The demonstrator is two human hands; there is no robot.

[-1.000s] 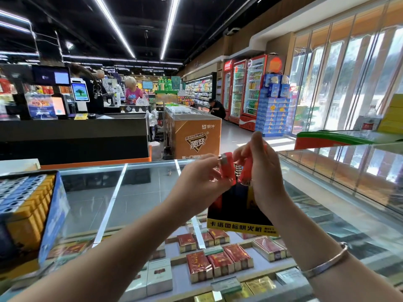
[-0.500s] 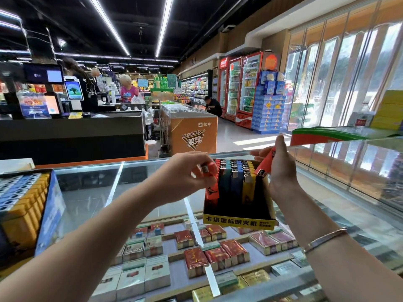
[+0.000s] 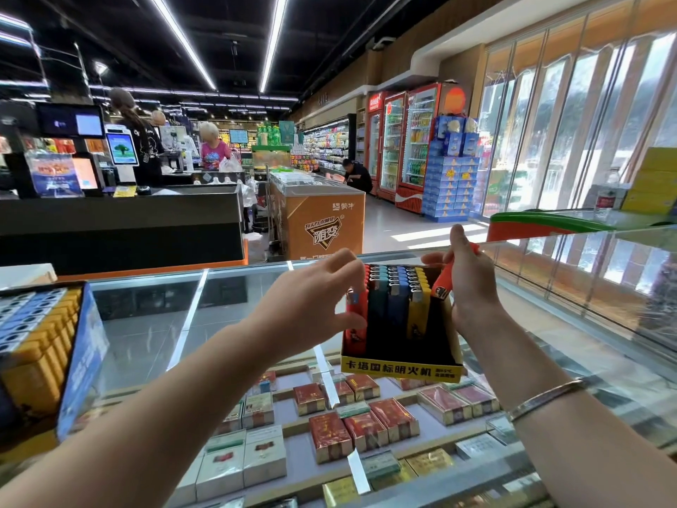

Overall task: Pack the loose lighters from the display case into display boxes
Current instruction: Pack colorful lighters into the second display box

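Note:
A black display box (image 3: pixel 401 372) with a yellow front strip stands on the glass counter (image 3: pixel 146 324). It holds rows of red, dark green, blue and yellow lighters, and its right-hand column is empty. My left hand (image 3: pixel 311 302) is at the box's left end. Its thumb touches the front red lighter (image 3: pixel 357 324), which sits in the box, and its fingers are spread loosely above. My right hand (image 3: pixel 472 287) grips an orange lighter (image 3: pixel 443 278), tilted over the box's right end.
A second box of blue and yellow lighters (image 3: pixel 36 342) stands at the counter's left edge. Cigarette packs (image 3: pixel 329 430) lie under the glass. A raised glass shelf (image 3: pixel 586 273) runs along the right. Beyond are a checkout desk (image 3: pixel 121 229) and people.
My left hand has set the red lighter down into the box's left column and loosened its fingers. My right hand moved to the box's right end with the orange lighter.

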